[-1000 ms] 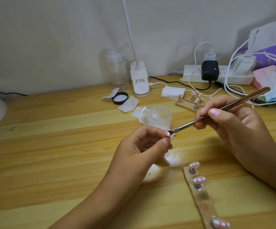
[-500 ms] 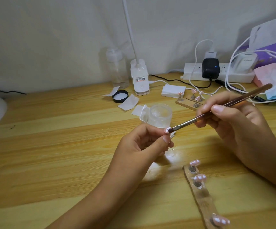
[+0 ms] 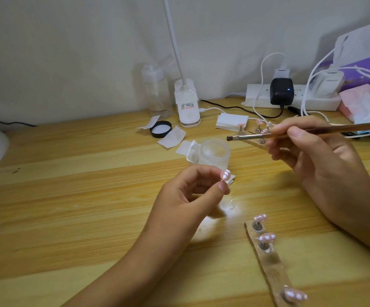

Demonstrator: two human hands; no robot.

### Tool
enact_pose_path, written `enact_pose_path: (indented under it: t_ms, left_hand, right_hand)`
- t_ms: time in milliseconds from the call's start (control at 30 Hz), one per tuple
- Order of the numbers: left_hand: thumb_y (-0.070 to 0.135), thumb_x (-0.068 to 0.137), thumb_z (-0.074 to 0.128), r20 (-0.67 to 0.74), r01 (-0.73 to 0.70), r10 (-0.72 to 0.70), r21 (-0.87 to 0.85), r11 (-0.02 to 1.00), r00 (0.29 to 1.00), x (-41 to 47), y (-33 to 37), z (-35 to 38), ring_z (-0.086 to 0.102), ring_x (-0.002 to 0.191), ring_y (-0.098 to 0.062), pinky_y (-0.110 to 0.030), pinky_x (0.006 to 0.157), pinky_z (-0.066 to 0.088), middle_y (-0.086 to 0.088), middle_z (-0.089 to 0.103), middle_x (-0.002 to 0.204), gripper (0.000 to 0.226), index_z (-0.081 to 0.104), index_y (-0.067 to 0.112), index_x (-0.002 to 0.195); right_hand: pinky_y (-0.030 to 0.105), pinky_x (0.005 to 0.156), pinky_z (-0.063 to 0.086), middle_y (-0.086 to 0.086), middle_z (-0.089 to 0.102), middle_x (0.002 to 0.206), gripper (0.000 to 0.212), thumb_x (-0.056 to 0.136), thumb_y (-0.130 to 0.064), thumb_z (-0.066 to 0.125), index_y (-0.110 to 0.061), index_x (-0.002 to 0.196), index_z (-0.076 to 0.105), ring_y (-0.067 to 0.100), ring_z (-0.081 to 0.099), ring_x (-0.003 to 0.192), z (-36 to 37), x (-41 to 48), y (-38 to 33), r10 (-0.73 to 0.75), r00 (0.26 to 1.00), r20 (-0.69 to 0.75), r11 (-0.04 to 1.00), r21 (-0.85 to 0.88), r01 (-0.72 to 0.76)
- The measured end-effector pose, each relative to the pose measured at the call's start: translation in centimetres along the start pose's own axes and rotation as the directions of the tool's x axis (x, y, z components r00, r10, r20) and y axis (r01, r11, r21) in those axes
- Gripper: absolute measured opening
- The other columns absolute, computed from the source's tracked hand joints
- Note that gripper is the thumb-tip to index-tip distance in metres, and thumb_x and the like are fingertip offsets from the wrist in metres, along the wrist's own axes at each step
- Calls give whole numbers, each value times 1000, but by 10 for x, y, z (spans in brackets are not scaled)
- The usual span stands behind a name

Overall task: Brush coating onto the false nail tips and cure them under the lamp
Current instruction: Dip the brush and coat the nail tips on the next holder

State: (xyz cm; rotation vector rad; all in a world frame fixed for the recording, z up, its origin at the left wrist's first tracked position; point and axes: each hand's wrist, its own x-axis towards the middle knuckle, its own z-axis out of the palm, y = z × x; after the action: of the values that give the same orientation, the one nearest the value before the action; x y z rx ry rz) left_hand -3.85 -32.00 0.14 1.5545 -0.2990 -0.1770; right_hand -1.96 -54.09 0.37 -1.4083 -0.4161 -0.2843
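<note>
The left hand (image 3: 186, 196) pinches a pink false nail tip (image 3: 225, 175) between thumb and forefinger, with the other fingers curled in. At two o'clock from it, the right hand (image 3: 312, 156) grips a brush (image 3: 312, 131) like a pen. Its bristles point toward nine o'clock, apart from the nail and near the clear jar (image 3: 215, 154). At five o'clock from the left hand, a strip (image 3: 270, 269) on the wooden table (image 3: 68, 207) carries three more tips.

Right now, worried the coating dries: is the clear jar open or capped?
Open: the jar carries no cap; a black lid lies apart.
</note>
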Motion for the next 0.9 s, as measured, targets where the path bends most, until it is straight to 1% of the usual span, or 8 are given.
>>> enact_pose_path:
  t_ms: [67, 167, 267, 333, 433, 633, 767, 900]
  left_hand:
    - [28, 83, 69, 4, -2, 2, 13, 1000, 1000, 0, 0, 0, 69, 84, -9, -12, 66, 50, 6, 74, 87, 8, 75, 31, 88]
    - [31, 82, 69, 2, -4, 4, 19, 1000, 1000, 0, 0, 0, 69, 87, -9, -14, 69, 51, 8, 74, 87, 7, 75, 32, 86]
    - [30, 82, 69, 9, -9, 9, 27, 1000, 1000, 0, -1, 0, 69, 88, -7, -16, 72, 52, 9, 73, 88, 7, 75, 33, 85]
    - [28, 82, 69, 17, -18, 17, 38, 999, 1000, 0, -1, 0, 68, 87, -6, -15, 72, 51, 10, 73, 89, 8, 75, 33, 85]
    - [26, 84, 69, 33, -27, 26, 39, 999, 999, -1, -1, 0, 66, 84, -2, -12, 72, 50, 11, 73, 88, 8, 75, 32, 86]
    - [23, 81, 69, 33, -32, 31, 40, 999, 999, 0, -2, 0, 63, 78, 1, -10, 68, 47, 12, 72, 83, 11, 74, 33, 82]
    - [25, 82, 69, 34, -41, 39, 54, 998, 999, 0, -2, 0, 63, 79, 0, -10, 69, 47, 10, 72, 84, 9, 74, 32, 83]
    - [23, 82, 69, 40, -37, 36, 41, 998, 999, 0, -2, 0, 66, 82, 0, -10, 71, 47, 13, 74, 87, 8, 74, 29, 81]
  right_hand:
    - [25, 79, 52, 1, 68, 90, 16, 88, -19, 57, -23, 96, 70, 16, 63, 88, 0, 0, 0, 21, 1000, 9, 999, 41, -21]
    - [21, 72, 53, -1, 65, 79, 20, 87, -9, 56, -21, 90, 71, 11, 62, 75, 1, -1, 0, 62, 998, -11, 992, 111, -60]
    - [20, 67, 53, 1, 64, 72, 12, 84, -17, 59, -19, 87, 71, 11, 63, 68, 4, -2, -2, 91, 996, -8, 988, 127, -89]
    - [22, 66, 54, 2, 64, 72, 8, 84, -23, 64, -19, 87, 70, 12, 64, 68, 4, -2, -3, 98, 995, 5, 987, 125, -98]
    - [22, 67, 55, 2, 65, 71, 6, 87, -25, 67, -20, 88, 70, 13, 64, 68, 3, -3, -3, 100, 995, 24, 989, 109, -102]
    - [21, 67, 54, 2, 65, 72, 24, 79, -41, 74, -20, 91, 69, 14, 65, 67, 5, -5, -3, 88, 993, 76, 993, 74, -94]
    - [22, 68, 54, 2, 66, 73, 27, 77, -44, 76, -22, 90, 69, 14, 65, 68, 7, -6, -5, 78, 994, 76, 996, 42, -81]
    - [24, 71, 55, 4, 67, 75, 29, 77, -46, 76, -22, 91, 69, 16, 66, 70, 9, -6, -7, 59, 997, 40, 998, 20, -60]
